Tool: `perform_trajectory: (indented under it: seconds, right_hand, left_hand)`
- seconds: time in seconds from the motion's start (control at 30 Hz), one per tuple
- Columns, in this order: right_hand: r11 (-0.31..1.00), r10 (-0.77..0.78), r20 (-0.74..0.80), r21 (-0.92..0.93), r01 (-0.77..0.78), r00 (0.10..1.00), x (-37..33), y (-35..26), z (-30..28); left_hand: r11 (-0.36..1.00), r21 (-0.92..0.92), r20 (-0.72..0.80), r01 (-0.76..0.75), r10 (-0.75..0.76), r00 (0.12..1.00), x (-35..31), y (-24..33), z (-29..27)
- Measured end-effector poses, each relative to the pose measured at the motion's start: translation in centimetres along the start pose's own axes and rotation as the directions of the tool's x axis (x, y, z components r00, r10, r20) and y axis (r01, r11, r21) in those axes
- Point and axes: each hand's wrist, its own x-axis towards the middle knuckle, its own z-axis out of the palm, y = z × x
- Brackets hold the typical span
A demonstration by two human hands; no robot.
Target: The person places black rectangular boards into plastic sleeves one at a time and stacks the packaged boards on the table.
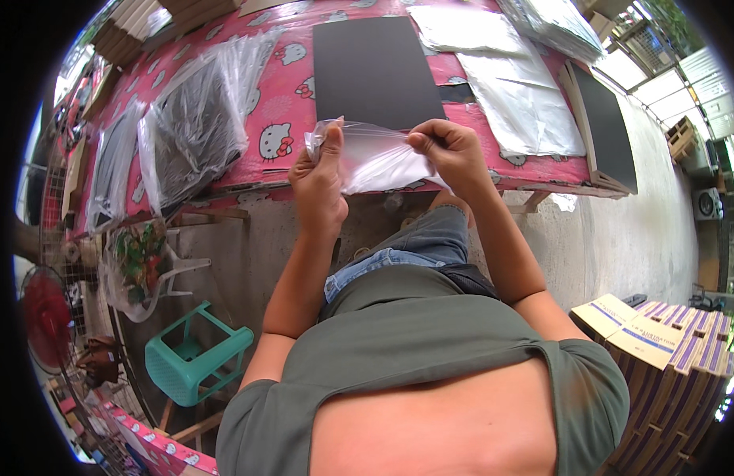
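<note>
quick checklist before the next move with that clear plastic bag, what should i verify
1. Left hand grips the clear plastic bag at its top edge: ok.
2. Right hand pinches the same edge with its fingers: ok.
3. Bag mouth pulled apart: cannot tell, the film looks stretched flat between both hands.
4. Bag has nothing in it: ok, only film shows.
5. Black board lies flat on the pink table just beyond the hands, nothing on it: ok.
6. Bagged boards sit to the left, apart from the hands: ok.
</note>
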Motion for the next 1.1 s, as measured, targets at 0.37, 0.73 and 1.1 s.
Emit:
perform_trajectory:
  seconds: [0.37, 0.73, 1.1]
  right_hand:
    - [0.845, -0.481, -0.198, -0.366, 0.391, 0.854, 0.3, -0.4, 1.8]
    - [0.823, -0.561, 0.681, 0.397, 0.406, 0.471, -0.6, 0.1, -2.1]
    - [0.755, -0.21, 0.585, 0.606, -0.251, 0.783, -1.9, 5.3, -3.1]
  left_hand:
    - [0.965, -0.245, 0.138, 0.09, -0.057, 0.989, -1.0, 0.5, -0.7]
    - [0.746, -0.054, 0.688, 0.663, -0.454, 0.566, 2.9, 3.0, -5.4]
    - [0.357, -0.658, 0.737, 0.663, 0.123, 0.665, 2.9, 3.8, -6.3]
